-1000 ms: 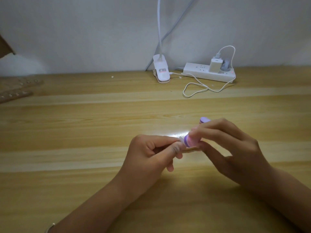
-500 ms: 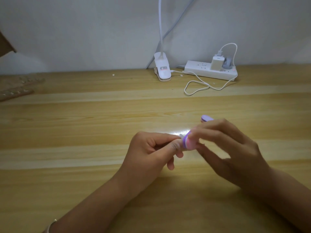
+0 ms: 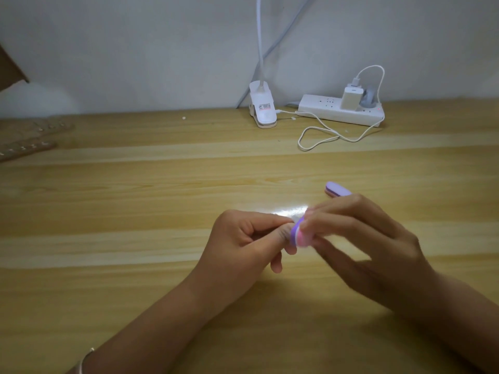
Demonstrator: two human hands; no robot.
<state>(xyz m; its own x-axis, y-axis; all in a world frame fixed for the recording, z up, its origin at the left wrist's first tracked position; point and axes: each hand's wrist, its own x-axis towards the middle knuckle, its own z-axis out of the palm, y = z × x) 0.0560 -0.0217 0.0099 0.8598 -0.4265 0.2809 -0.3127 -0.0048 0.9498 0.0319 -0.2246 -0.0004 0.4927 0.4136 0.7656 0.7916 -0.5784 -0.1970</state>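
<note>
Right hand [image 3: 364,247] is pinching nail buffer [image 3: 298,235] mid-length, leaving its end free; left hand [image 3: 243,244], clenched empty, is offering thumb tip [image 3: 286,231], likely for filing.

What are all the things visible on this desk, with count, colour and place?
held nail buffer: 1, purple and pink, between the hands
spare nail buffer: 1, purple and pink, on desk behind right hand
clip lamp: 1, white, back centre
power strip: 1, white, back right
charger: 1, white, plugged into strip
plug: 1, grey, beside charger
cable: 1, white, looped before strip
wooden strips: at least 2, brown, far left
desk: 1, light wood
bracelet: 1, silvery, left wrist
left hand: fingers curled, thumb against held buffer
right hand: pinches held buffer
</note>
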